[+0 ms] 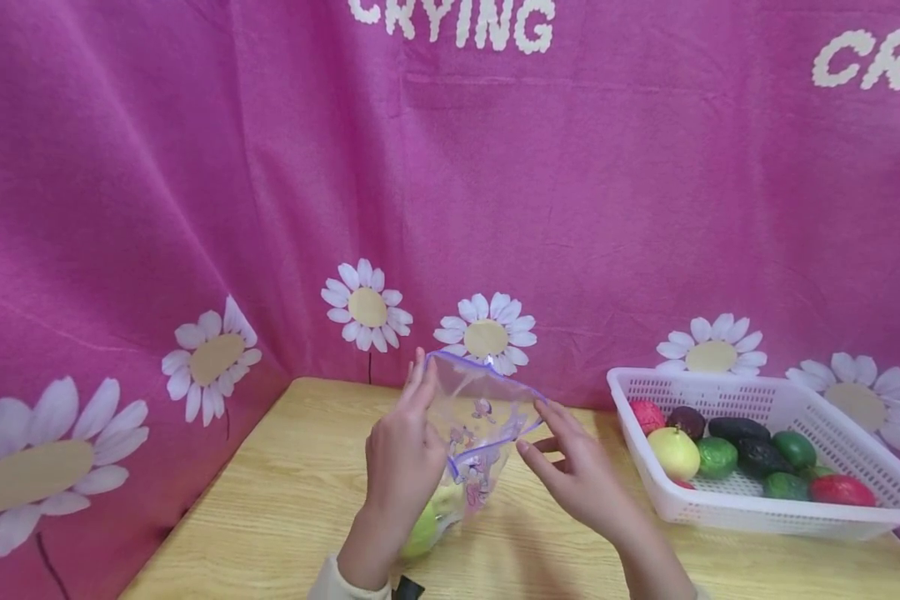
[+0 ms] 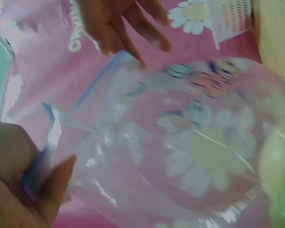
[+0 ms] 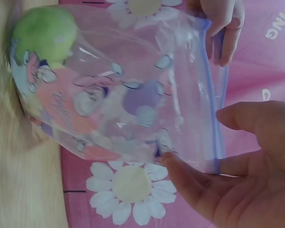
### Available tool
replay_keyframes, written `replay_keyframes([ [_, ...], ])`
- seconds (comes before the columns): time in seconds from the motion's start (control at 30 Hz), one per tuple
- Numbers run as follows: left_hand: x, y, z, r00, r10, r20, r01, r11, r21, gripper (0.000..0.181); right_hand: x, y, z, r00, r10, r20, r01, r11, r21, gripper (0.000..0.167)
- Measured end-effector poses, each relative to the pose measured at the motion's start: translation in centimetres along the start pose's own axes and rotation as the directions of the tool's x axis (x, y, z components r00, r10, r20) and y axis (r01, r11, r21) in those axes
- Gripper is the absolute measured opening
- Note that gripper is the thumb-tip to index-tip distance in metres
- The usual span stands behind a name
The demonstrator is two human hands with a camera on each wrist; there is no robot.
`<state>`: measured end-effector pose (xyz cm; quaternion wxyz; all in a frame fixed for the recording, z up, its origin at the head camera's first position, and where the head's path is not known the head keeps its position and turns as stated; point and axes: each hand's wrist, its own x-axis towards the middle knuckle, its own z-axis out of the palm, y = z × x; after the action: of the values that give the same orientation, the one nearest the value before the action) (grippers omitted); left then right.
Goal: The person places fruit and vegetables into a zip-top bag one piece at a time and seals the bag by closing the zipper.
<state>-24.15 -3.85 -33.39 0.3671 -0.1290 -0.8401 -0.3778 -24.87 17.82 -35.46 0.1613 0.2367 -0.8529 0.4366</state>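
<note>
Left of the white basket (image 1: 765,517), over a wood-grain table (image 1: 270,500), a person's left hand (image 1: 407,458) pinches the blue-purple rim of a clear bag (image 1: 476,479), on the side away from the basket, as I watch from my remote station. The right hand (image 1: 581,471), on the side nearer the basket, has its fingers spread and touching the bag's gaping mouth; I see no grip closed round it there. The bag, printed with small cartoon figures, leans well apart from the basket, and I can make out green fruit (image 3: 45,35) low inside it. Within the basket, a pale yellow fruit (image 1: 673,454) sits at the end nearest the bag, with a red fruit (image 1: 647,417) just behind it; dark and green fruit (image 1: 760,457) fill the middle, and a longer red piece (image 1: 843,490) lies at the far end. Behind the basket hangs a magenta cloth (image 1: 615,250) with white daisies (image 1: 487,337) and pale lettering (image 1: 450,21), partly cut off in my head view.
</note>
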Motion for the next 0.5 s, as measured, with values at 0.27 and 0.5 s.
replay_keyframes([
  [0.27,0.6,-1.9,1.3,0.991,0.055,0.123,0.002,0.908,-0.419,0.082,0.2,0.5,-0.4,0.992,-0.059,-0.115,0.064,0.997,0.040,0.060],
  [0.5,0.4,-1.4,1.0,0.971,0.044,0.234,0.086,0.851,-0.519,0.086,0.3,0.5,-1.6,0.982,-0.095,-0.166,0.103,0.994,0.046,0.045],
])
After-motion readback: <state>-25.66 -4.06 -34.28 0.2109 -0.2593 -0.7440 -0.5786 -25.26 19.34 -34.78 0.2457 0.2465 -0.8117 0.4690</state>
